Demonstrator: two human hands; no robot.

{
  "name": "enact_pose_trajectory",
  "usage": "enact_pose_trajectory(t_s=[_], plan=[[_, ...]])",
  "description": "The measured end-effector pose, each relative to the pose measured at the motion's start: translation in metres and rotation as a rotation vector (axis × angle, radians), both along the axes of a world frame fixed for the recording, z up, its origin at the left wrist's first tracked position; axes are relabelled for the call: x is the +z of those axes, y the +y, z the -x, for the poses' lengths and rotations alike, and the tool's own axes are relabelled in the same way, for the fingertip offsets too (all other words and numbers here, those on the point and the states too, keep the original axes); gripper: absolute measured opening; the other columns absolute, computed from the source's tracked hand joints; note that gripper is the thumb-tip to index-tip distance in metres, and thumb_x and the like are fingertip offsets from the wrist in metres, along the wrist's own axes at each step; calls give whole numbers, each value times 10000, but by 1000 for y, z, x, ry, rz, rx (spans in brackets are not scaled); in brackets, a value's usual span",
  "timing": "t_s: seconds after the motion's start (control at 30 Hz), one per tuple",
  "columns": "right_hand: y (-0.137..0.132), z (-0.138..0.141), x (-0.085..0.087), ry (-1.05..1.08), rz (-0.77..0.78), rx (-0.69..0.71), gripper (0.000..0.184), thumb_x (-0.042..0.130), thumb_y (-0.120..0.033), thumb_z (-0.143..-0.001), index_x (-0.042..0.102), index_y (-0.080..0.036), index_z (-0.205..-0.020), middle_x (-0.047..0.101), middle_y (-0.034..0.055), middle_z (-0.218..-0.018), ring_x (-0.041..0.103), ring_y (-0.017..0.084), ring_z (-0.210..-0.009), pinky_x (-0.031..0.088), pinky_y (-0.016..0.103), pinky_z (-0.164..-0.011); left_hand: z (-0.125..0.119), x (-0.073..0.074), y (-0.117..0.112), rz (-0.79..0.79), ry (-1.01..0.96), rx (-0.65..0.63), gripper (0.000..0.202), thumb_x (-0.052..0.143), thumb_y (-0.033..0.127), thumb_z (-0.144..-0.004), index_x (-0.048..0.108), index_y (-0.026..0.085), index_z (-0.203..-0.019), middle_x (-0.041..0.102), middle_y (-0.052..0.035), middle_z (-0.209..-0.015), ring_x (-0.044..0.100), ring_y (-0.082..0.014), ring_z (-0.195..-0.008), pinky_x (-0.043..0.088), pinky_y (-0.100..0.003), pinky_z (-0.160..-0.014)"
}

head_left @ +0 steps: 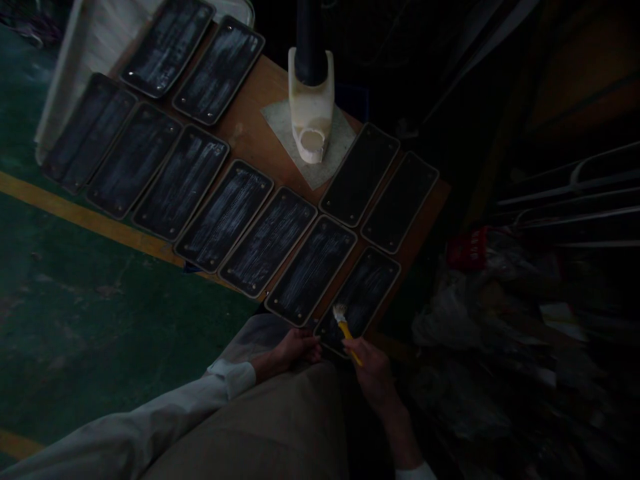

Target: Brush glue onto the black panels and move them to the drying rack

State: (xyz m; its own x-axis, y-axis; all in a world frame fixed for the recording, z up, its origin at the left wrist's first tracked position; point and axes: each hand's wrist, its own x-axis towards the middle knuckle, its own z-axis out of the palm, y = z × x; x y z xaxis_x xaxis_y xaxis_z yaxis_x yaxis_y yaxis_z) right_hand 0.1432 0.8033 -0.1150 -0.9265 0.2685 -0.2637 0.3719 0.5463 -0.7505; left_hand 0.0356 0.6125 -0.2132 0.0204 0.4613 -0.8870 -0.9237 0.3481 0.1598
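My right hand [371, 368] grips a paintbrush [344, 325] by its yellow handle. The pale bristles are over the lower part of the nearest dark rectangular plate [367, 287], which has rounded corners and whitish streaks. Whether the bristles touch it I cannot tell. My left hand [299, 348] is at the near edge of that plate, with its fingers curled together; what they hold, if anything, is hidden. Beside the nearest plate lies another streaked plate [311, 270]. Two plates further right, one a plain dark plate [400, 202], show no streaks.
Several more plates lie in rows on a brown board [257, 133]. A cut-open white plastic container [311, 110] with a dark upright shape in it stands on a grey sheet [280, 123]. Plastic scraps [460, 320] pile up at right. The green floor [125, 320] has yellow lines.
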Motion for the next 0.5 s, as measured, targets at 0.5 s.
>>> enact_pose_trajectory(t_s=[0.5], plan=[[35, 9, -22, 40, -199, -89, 220, 461, -253, -986, 630, -206, -1119, 728, 71, -971, 702, 203, -895, 545, 329, -797, 1, 3, 4, 37, -13, 2, 337, 810, 378, -729, 658, 83, -785, 699, -70, -662, 654, -124, -523, 529, -197, -501]])
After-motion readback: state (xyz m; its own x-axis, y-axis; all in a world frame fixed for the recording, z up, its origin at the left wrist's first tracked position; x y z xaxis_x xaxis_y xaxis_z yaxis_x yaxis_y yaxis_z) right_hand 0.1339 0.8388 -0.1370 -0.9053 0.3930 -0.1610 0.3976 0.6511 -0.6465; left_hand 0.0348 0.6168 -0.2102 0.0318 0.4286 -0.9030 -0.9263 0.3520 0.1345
